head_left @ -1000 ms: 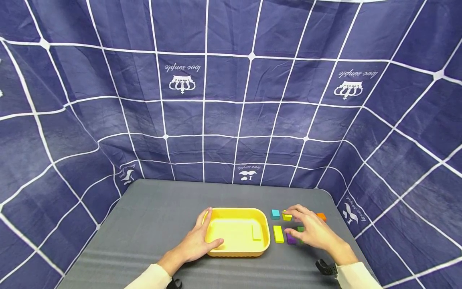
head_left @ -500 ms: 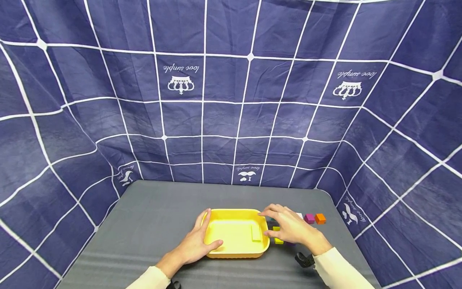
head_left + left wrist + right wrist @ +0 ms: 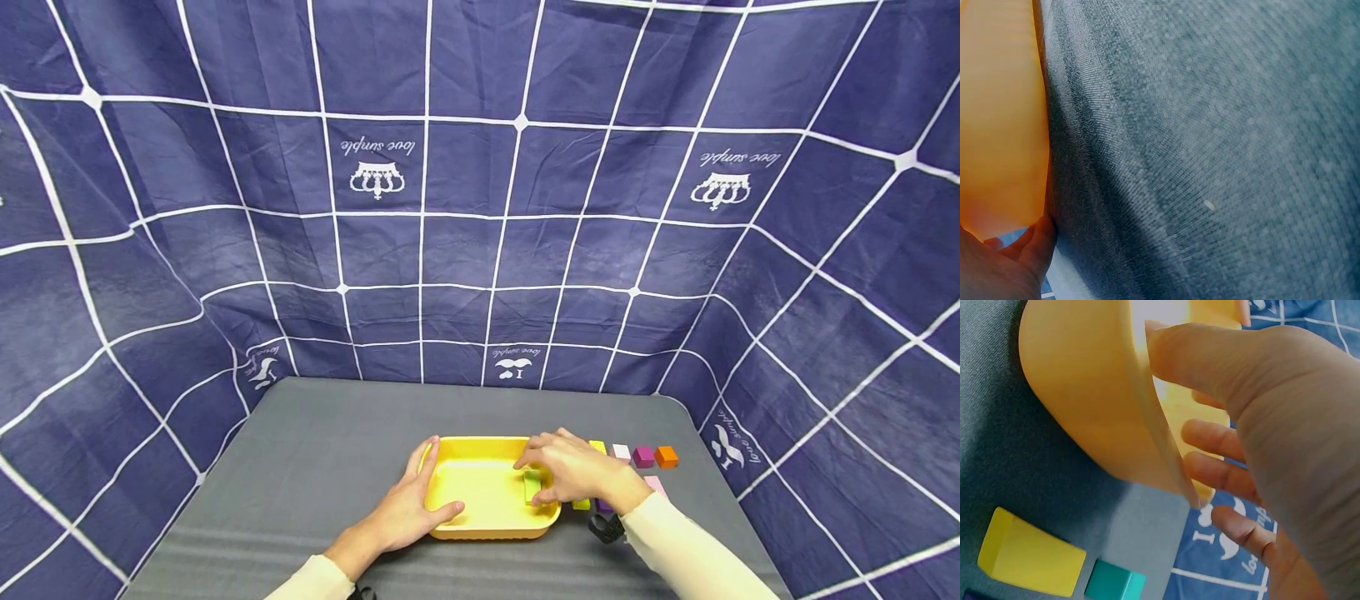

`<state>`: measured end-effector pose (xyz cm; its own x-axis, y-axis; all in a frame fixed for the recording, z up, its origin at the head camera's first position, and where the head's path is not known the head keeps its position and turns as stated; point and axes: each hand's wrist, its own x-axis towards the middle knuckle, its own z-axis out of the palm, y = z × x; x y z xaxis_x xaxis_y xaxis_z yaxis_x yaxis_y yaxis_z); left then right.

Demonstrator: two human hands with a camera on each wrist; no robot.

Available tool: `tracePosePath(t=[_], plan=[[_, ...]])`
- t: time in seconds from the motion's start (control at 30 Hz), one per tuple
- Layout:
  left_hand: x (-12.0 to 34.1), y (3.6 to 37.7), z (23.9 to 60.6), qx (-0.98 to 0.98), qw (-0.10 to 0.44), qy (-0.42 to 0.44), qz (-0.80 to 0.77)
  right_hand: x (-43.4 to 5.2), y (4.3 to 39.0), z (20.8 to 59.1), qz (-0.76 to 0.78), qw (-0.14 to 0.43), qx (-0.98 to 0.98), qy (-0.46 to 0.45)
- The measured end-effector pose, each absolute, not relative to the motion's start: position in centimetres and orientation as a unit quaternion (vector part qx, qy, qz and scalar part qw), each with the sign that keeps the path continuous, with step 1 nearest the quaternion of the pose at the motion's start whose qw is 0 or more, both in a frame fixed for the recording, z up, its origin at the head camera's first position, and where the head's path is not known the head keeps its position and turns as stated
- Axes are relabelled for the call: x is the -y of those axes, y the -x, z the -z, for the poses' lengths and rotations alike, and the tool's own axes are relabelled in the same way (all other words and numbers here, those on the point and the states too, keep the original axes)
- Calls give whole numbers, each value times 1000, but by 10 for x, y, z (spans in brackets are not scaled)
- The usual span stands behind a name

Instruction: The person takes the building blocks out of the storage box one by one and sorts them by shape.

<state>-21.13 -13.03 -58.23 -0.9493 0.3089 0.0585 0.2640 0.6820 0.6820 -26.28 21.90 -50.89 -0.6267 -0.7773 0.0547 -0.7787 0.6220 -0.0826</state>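
A yellow tray (image 3: 480, 479) sits on the grey table (image 3: 322, 450). My left hand (image 3: 412, 504) grips its left rim, thumb inside and fingers along the outside; the left wrist view shows the tray wall (image 3: 997, 125) beside a finger (image 3: 1004, 262). My right hand (image 3: 529, 482) reaches over the tray's right side and pinches a green block (image 3: 533, 486) between thumb and fingers. In the right wrist view the right hand (image 3: 1285, 425) spreads over the tray rim (image 3: 1085, 400), and the block is hidden.
Right of the tray lie several small blocks: yellow (image 3: 597, 447), white (image 3: 621, 452), magenta (image 3: 642, 456), orange (image 3: 666, 456), pink (image 3: 655, 483). The right wrist view shows a yellow block (image 3: 1029, 562) and a teal one (image 3: 1113, 587). Blue checked cloth (image 3: 480, 250) walls the table.
My right hand moved left from the loose blocks to above the tray's right side, and a green block now shows between its fingers. The left hand stayed on the rim.
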Motion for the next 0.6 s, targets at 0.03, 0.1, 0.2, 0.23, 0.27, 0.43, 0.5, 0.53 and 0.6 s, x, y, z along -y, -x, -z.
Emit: tracePosePath(t=[0.03, 0.1, 0.2, 0.23, 0.27, 0.43, 0.5, 0.53, 0.6], plan=[[130, 211, 582, -916, 30, -157, -368, -217, 264, 510, -43, 2, 900, -434], [130, 211, 583, -915, 31, -157, -369, -213, 267, 511, -26, -12, 901, -432], [130, 212, 583, -916, 31, -158, -367, -208, 271, 513, -14, -39, 905, -423], [130, 212, 584, -917, 31, -158, -365, -207, 271, 514, -10, -47, 907, -419], [130, 212, 584, -917, 32, -158, -364, -206, 272, 515, -7, -53, 908, -415], [128, 211, 584, -918, 32, -158, -361, -204, 271, 519, 1, -64, 908, -413], [128, 211, 583, -918, 28, -159, -362, -204, 272, 521, 1, -61, 907, -416], [128, 211, 583, -918, 27, -159, -361, -203, 272, 522, 2, -58, 906, -418], [128, 211, 581, -919, 26, -158, -360, -203, 272, 523, 1, -53, 905, -422]])
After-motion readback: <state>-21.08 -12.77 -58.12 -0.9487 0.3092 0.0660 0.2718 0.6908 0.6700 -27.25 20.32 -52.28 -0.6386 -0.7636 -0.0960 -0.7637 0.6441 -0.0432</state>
